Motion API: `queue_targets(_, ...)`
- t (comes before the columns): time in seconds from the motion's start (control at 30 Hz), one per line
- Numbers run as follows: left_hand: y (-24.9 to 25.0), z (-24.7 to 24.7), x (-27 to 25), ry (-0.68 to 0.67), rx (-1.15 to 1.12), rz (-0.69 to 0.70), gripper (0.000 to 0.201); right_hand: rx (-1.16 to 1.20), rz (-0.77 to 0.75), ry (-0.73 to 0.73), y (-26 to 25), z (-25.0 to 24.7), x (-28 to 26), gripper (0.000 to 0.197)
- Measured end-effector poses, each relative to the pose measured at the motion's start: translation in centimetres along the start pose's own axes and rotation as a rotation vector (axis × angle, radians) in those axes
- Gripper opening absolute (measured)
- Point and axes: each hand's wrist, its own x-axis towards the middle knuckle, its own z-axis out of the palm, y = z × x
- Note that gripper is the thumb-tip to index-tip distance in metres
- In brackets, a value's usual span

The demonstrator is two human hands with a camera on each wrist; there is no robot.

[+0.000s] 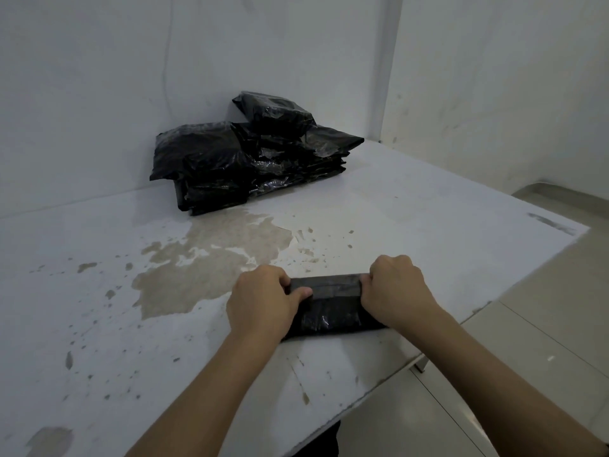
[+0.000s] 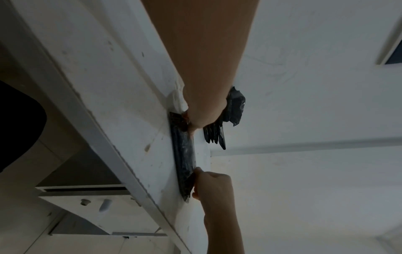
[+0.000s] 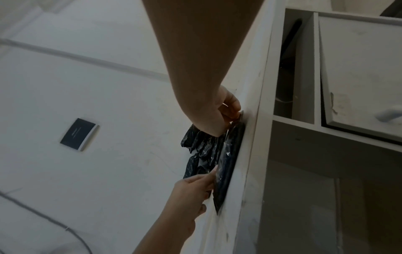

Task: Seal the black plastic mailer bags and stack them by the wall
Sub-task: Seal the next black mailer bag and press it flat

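Note:
A black mailer bag (image 1: pixel 331 308) lies flat near the front right edge of the white table (image 1: pixel 412 209). My left hand (image 1: pixel 263 298) pinches its left end, thumb on top of the folded flap. My right hand (image 1: pixel 395 288) grips its right end with curled fingers. The flap is folded over along the bag's far edge. A stack of black mailer bags (image 1: pixel 253 153) sits at the back against the wall. The held bag (image 2: pixel 183 154) shows edge-on in the left wrist view, and again as the bag (image 3: pixel 228 154) in the right wrist view, with the stack (image 3: pixel 200 147) behind it.
The table top has worn brownish patches (image 1: pixel 214 258) in the middle. Its right edge runs diagonally close to my right hand, with tiled floor (image 1: pixel 527 341) beyond. Walls (image 1: pixel 99 94) close the back and left. A dark switch plate (image 3: pixel 78 134) sits on the wall.

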Motion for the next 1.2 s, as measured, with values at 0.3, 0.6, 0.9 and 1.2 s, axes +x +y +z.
queue_targets(0.3, 0.0, 0.2, -0.3, 0.008, 0.013, 0.008, 0.034, 0.312, 0.163, 0.105, -0.4, 1.0, 0.0, 0.047)
queue_targets(0.6, 3.3, 0.8, 1.4, -0.114, 0.441, -0.023, 0.062, 0.367, 0.229, 0.125, -0.2, 1.5, 0.1, 0.028)
queue_targets(0.9, 1.6, 1.2, 2.6, -0.108, 0.151, -0.134, 0.055, 0.419, 0.268, 0.077, 0.5, 1.2, 1.0, 0.028)
queue_targets(1.2, -2.9, -0.3, -0.7, -0.072, -0.188, 0.136, 0.030, 0.251, 0.185, 0.208, 0.3, 2.7, 0.3, 0.039)
